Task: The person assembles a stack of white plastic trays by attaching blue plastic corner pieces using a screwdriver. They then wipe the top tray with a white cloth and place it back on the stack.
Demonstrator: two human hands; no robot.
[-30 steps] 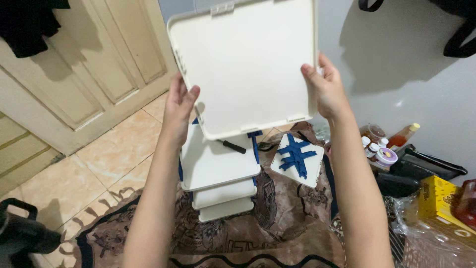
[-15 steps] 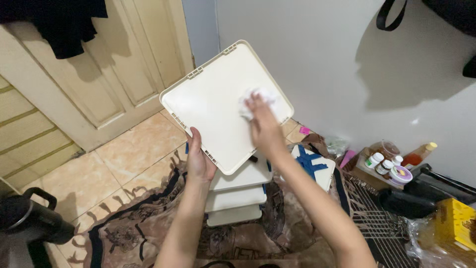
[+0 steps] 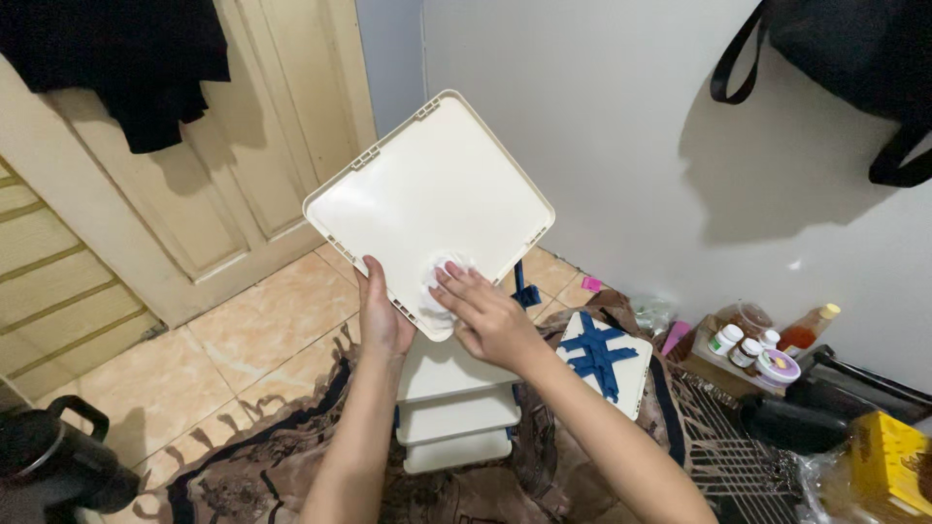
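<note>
My left hand (image 3: 382, 315) grips the near-left edge of a square cream plastic tray (image 3: 427, 189), held up and tilted above a small rack. My right hand (image 3: 487, 312) presses a crumpled white tissue (image 3: 434, 287) against the tray's near corner. Below stands the white rack with blue posts (image 3: 454, 408), showing three stacked shelves. Another cream tray with blue cross pieces on it (image 3: 600, 357) lies to the right on the patterned cloth.
A cream door (image 3: 194, 184) with dark clothing hung on it is at left, a white wall behind. Bottles and jars (image 3: 757, 344), a yellow box (image 3: 888, 456) and a metal grid (image 3: 733, 437) sit at right. A black jug (image 3: 53, 456) stands bottom left.
My right hand let go of the tray's edge, took the tissue to its surface and slid it from the far side down to the near corner. The tray tilted and came lower.
</note>
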